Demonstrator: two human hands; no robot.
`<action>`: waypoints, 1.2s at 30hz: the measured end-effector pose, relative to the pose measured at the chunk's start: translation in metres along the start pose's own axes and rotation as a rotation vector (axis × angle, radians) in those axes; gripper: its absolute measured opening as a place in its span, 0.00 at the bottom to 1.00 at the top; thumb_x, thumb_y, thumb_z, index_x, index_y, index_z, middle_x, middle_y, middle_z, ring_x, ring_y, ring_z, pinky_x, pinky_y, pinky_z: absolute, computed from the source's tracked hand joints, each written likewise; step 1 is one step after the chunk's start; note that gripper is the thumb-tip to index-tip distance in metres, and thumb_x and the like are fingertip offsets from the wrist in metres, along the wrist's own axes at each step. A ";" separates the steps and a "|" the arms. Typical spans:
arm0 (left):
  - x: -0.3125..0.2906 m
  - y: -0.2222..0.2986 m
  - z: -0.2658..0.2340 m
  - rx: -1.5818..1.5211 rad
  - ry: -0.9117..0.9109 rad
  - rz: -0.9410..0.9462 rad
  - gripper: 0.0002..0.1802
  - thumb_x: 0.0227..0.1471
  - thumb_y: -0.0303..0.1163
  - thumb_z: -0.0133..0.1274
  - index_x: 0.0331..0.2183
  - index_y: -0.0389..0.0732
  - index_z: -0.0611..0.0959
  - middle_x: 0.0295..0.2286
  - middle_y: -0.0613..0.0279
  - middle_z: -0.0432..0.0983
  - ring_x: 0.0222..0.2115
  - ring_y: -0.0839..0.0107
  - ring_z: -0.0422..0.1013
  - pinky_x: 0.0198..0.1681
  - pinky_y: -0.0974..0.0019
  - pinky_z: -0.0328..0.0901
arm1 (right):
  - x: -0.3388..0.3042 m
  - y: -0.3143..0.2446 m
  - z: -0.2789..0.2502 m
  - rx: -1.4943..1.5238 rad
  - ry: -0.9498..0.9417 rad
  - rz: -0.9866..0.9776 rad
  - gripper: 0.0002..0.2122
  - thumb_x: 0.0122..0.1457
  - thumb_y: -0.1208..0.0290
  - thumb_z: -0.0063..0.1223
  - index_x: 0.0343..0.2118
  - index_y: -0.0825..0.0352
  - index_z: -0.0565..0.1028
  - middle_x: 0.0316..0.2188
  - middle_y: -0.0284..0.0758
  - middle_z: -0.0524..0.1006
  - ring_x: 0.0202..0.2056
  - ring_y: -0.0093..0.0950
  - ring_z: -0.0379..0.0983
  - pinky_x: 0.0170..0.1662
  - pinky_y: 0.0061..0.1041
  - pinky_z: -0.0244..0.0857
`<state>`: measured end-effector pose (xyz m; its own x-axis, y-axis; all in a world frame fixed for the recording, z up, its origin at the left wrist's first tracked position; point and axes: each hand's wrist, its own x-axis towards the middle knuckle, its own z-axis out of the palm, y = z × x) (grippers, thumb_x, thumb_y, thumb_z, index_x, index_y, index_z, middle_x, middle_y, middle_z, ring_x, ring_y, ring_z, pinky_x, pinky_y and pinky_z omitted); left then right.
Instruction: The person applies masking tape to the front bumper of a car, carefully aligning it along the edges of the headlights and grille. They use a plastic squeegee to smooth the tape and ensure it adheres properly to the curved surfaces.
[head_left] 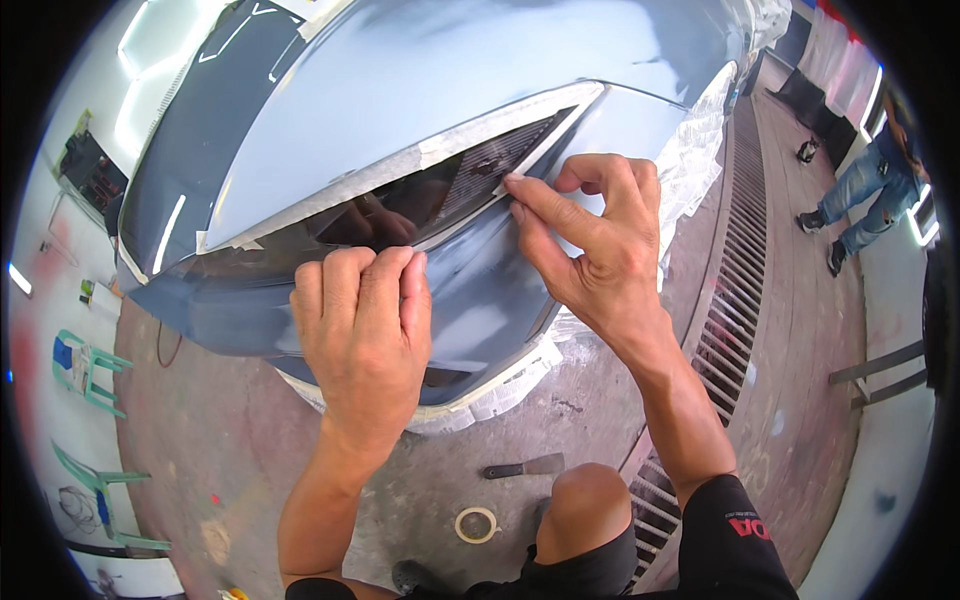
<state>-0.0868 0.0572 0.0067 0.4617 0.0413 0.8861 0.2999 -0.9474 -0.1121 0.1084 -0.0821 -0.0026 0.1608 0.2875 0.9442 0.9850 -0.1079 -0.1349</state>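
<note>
A dark car lamp point(400, 205) is set in a grey-blue car body point(400, 90), with masking tape along its upper edge point(350, 190). Along the lower edge, a narrow pale strip of masking tape point(462, 222) runs between my two hands. My right hand point(605, 240) pinches it with thumb and forefinger near the lamp's right end, the other fingers curled. My left hand point(362, 325) is closed at the strip's lower left end, thumb and fingertips pressed together against the lamp's edge. What lies under the left fingertips is mostly hidden.
On the concrete floor are a putty knife point(524, 466) and a roll of masking tape point(476, 525), near my knee point(590, 505). Newspaper masking point(690, 165) edges the car. A floor grating point(735, 300) runs along the right. Green chairs point(95, 375) stand left; a person point(870, 180) stands far right.
</note>
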 end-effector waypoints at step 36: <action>0.012 -0.030 0.007 0.242 0.033 0.380 0.09 0.63 0.33 0.71 0.37 0.43 0.85 0.36 0.64 0.76 0.35 0.63 0.71 0.36 0.59 0.66 | 0.004 -0.004 0.014 0.006 0.126 -0.049 0.13 0.55 0.80 0.78 0.43 0.61 0.92 0.37 0.28 0.84 0.36 0.26 0.72 0.38 0.28 0.69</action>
<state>-0.0840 0.0888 0.0176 0.5510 -0.3094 0.7750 0.3023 -0.7916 -0.5310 0.1063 -0.0671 -0.0021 0.1035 0.1703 0.9799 0.9919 -0.0907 -0.0890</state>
